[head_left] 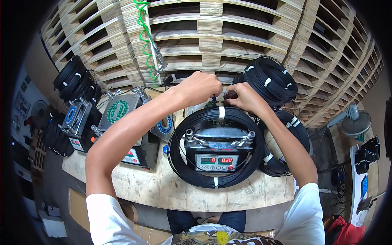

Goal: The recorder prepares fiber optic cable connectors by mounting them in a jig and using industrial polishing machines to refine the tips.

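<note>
Seen from above, two bare hands meet at the far side of a wooden surface. The left hand is curled shut — its fingers pinch a small blue-tipped piece. The right hand closes on a dark connector. Both hover just above a black cable coil ringing a grey machine with red displays

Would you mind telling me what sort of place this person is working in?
Probably a small workshop or factory bench for cable assembly. Black cable coils lie tied in bundles, metal machines with digital readouts stand on a rough wooden bench, and wooden pallets are stacked behind it.
</note>
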A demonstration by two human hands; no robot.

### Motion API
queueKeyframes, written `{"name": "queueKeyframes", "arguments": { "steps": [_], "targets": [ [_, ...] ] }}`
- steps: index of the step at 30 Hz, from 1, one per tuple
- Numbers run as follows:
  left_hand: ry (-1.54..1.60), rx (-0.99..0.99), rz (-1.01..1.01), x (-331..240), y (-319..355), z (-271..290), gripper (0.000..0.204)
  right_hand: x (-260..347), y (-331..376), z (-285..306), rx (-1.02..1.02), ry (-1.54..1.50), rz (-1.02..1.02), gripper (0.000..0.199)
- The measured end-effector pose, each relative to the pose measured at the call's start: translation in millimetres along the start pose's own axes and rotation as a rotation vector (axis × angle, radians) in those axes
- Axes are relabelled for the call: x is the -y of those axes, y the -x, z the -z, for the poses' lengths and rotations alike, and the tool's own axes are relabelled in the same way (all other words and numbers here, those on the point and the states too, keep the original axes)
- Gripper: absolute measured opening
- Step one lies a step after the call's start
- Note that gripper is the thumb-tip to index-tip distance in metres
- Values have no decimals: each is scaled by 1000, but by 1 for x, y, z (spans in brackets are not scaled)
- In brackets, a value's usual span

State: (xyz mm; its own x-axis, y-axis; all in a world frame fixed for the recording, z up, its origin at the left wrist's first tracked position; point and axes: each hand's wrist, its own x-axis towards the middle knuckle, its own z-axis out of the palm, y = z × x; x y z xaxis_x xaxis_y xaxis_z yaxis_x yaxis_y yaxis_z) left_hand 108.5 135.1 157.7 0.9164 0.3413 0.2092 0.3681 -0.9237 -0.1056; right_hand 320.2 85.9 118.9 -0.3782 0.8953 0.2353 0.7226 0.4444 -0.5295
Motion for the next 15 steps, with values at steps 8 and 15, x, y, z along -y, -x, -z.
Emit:
{"name": "queueKeyframes", "arguments": {
  "steps": [8,15],
  "targets": [
    [96,120,91,8,-8,5,11,-4,2,-4,-27,1,2,19],
    [304,192,119,16,-9,5,14,-4,4,-6,-45,-26,22,20]
  ]
}}
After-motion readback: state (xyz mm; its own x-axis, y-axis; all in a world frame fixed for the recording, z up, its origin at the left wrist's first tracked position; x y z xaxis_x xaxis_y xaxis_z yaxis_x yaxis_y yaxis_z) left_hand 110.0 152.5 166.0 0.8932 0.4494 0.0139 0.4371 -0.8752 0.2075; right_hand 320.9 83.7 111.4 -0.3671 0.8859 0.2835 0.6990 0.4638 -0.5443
